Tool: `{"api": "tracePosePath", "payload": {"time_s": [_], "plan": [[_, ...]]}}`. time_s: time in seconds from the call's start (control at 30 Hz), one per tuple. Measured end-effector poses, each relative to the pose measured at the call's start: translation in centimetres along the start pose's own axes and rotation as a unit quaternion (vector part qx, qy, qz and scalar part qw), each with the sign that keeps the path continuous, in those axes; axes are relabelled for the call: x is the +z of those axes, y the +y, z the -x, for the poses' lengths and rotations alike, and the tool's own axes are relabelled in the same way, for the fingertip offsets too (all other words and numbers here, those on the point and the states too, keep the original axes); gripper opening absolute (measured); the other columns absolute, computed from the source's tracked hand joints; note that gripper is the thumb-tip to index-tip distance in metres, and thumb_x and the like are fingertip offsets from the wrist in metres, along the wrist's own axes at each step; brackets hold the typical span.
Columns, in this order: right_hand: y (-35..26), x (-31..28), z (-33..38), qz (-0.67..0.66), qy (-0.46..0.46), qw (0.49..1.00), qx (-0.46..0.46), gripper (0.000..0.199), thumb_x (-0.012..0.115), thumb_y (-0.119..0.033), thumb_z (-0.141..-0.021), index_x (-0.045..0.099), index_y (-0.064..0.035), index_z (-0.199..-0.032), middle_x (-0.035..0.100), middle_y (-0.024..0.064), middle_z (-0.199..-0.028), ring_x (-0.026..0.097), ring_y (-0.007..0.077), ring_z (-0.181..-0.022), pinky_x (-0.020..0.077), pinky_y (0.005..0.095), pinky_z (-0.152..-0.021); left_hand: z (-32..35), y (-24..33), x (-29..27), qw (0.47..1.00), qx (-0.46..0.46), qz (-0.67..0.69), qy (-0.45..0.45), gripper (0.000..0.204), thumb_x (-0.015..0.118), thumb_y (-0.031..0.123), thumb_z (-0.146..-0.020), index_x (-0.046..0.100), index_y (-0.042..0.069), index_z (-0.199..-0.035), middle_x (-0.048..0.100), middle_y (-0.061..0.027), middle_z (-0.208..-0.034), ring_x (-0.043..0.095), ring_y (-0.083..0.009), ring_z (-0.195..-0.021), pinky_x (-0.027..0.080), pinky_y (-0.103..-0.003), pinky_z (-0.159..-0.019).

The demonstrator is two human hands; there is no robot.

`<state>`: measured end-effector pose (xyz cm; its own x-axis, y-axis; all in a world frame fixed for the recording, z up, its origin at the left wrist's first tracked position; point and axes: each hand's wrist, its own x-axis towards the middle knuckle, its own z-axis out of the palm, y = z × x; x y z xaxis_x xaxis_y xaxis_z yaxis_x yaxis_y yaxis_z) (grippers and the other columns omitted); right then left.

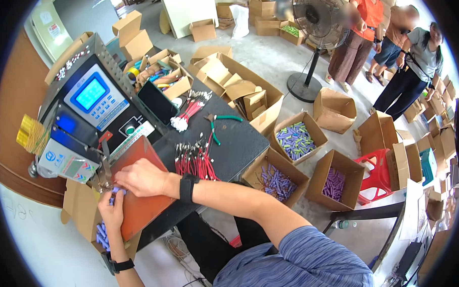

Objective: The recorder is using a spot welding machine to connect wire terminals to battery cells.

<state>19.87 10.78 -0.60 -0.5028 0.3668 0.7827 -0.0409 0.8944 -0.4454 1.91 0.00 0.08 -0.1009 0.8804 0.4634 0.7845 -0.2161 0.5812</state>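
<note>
Both my hands are at the tip of a bench machine (pixel 99 97) with a lit blue screen, likely a spot welder. Between the fingers of my left hand (pixel 111 211) is a small purple cylindrical battery cell (pixel 119 190), held just below the machine's metal electrode head (pixel 104 174). My right hand (pixel 139 178) is closed over the orange-brown board (pixel 148 209), its fingertips pinched close to the cell. Whatever lies between those fingertips is hidden. Beside my right forearm, red wire leads (pixel 202 162) are spread on the black table (pixel 239 143).
Green-handled pliers (pixel 216 126), a phone (pixel 157 103) and another wire bundle (pixel 192 110) lie on the table. Boxes of purple cells (pixel 279 183) stand right of it; one box (pixel 80 204) sits below my left hand. A fan (pixel 312 59) and several people (pixel 413 56) are farther back.
</note>
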Motion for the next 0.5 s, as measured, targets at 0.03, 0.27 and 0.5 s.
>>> {"api": "tracePosePath", "payload": {"time_s": [0.03,0.27,0.5], "plan": [[0.1,0.2,0.0,-0.003,-0.003,1.0,-0.002,0.011,0.06,-0.016,-0.086,0.06,-0.0057,-0.083,0.063,0.0111,-0.071,0.063,0.0324,-0.067,0.049,0.0433,-0.057,0.0,-0.1,0.0,1.0,-0.003,0.011,0.006,0.013,0.064,0.008,-0.086,0.061,-0.004,-0.083,0.056,-0.0095,-0.068,0.049,-0.0156,-0.062,0.04,-0.032,-0.059],[0.4,0.3,-0.2,-0.024,0.001,1.0,0.011,0.008,0.063,-0.013,-0.077,0.063,-0.0062,-0.081,0.064,0.0132,-0.068,0.064,0.0335,-0.067,0.049,0.0437,-0.058,-0.1,-0.6,-0.2,0.999,-0.035,-0.004,-0.007,0.016,0.064,0.011,-0.087,0.063,-0.005,-0.087,0.06,-0.0114,-0.072,0.055,-0.0182,-0.067,0.044,-0.032,-0.064],[0.4,-0.2,-0.1,0.036,-0.017,0.997,0.066,0.027,0.069,-0.019,-0.071,0.054,-0.004,-0.087,0.059,0.0134,-0.063,0.061,0.0345,-0.056,0.048,0.0437,-0.051,0.1,-2.3,0.4,0.999,-0.027,-0.024,0.01,0.014,0.062,0.01,-0.089,0.062,-0.004,-0.088,0.061,-0.0102,-0.075,0.052,-0.0172,-0.068,0.045,-0.033,-0.063]]}}
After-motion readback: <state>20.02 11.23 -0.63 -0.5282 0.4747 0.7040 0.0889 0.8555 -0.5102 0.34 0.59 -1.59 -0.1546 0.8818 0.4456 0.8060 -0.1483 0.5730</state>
